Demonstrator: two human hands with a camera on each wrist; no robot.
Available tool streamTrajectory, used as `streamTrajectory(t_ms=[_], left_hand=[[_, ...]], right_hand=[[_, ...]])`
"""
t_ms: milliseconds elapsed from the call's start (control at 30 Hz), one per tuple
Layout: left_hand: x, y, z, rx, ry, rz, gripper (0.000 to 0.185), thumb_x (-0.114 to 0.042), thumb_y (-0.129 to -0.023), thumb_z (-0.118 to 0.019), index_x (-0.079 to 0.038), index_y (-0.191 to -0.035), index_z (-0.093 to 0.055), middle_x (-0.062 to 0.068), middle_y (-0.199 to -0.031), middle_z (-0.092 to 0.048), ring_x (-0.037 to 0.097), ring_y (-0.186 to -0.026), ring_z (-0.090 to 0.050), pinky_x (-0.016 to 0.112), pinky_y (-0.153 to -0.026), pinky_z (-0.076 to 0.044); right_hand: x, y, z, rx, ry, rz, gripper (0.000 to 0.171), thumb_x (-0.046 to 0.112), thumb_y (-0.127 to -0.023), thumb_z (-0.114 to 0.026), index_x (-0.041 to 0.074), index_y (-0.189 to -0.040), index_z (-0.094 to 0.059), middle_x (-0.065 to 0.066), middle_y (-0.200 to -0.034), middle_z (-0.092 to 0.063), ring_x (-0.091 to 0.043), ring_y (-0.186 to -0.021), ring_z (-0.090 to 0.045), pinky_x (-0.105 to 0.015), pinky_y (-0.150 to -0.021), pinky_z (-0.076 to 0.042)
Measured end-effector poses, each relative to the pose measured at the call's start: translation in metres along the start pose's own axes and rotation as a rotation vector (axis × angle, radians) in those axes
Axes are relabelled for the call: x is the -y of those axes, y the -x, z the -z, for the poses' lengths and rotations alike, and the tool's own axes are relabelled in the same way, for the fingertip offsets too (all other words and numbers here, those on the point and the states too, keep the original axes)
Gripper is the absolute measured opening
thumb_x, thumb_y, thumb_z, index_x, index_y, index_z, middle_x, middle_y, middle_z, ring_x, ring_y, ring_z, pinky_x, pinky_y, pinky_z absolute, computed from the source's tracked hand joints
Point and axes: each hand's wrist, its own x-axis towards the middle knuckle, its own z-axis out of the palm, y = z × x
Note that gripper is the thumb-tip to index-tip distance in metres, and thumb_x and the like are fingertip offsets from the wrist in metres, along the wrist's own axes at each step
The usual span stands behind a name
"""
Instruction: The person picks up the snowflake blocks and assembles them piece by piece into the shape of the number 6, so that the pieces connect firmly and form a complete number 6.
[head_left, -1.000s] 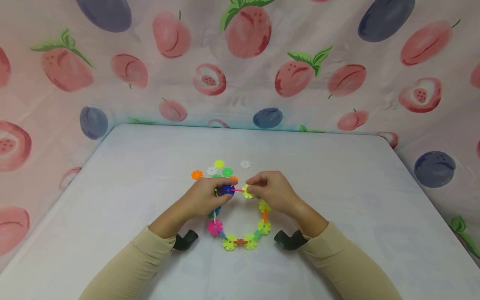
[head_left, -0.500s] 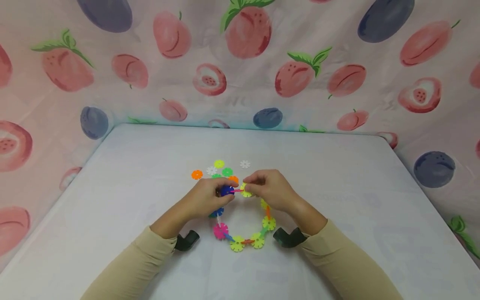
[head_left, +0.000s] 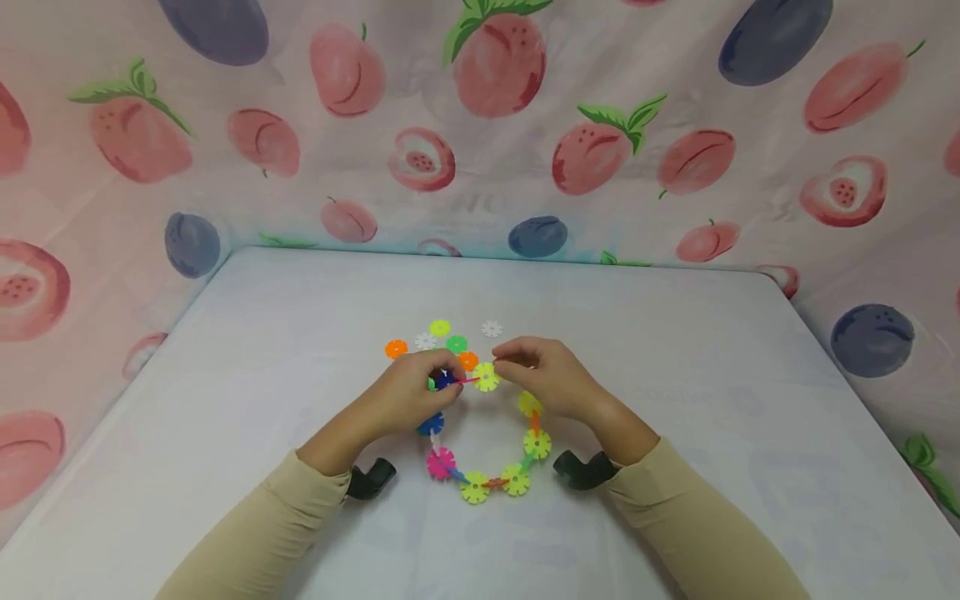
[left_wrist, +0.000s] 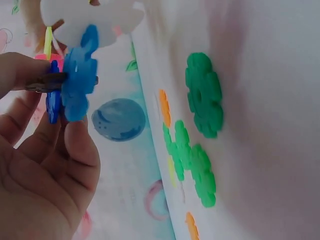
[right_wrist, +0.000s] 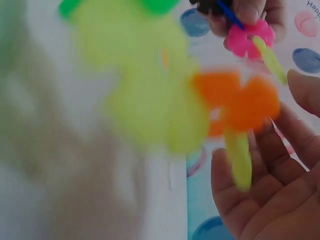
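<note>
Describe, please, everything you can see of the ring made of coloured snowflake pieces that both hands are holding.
The ring is a loop of flat, notched discs, seemingly plastic, slotted edge to edge: yellow-green, orange, pink, blue and green. Its near arc appears to rest on the white table. At the far side the left hand pinches a dark blue disc, and the right hand holds a yellow-green one beside it, with a pink piece between them.

Multicoloured snowflake-disc ring (head_left: 480, 483), upright-tilted, top held above table (head_left: 675, 350)
</note>
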Motion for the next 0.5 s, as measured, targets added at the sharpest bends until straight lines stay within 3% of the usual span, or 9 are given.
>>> streamTrajectory(t_ms=[300, 500], left_hand=[[0.006, 0.004, 0.004, 0.018, 0.016, 0.023, 0.016, -0.003, -0.091, -0.062, -0.006, -0.106, -0.059, 0.005, -0.103, -0.065, 0.019, -0.089, -0.058, 0.036, -0.085, -0.052], [0.010, 0.005, 0.005, 0.062, 0.027, 0.066, 0.041, -0.005, -0.091, -0.059, -0.007, -0.132, -0.053, 0.007, -0.113, -0.064, 0.020, -0.096, -0.061, 0.039, -0.088, -0.053]], right_hand=[[-0.012, 0.003, 0.007, 0.023, 0.011, -0.095, 0.030, 0.020, -0.098, -0.066, 0.002, -0.122, -0.068, -0.004, -0.114, -0.070, -0.022, -0.104, -0.062, -0.039, -0.091, -0.052], [-0.017, -0.003, 0.007, 0.020, 0.061, -0.067, 0.027, 0.018, -0.099, -0.063, 0.004, -0.122, -0.069, -0.004, -0.115, -0.070, -0.024, -0.108, -0.061, -0.042, -0.091, -0.051]])
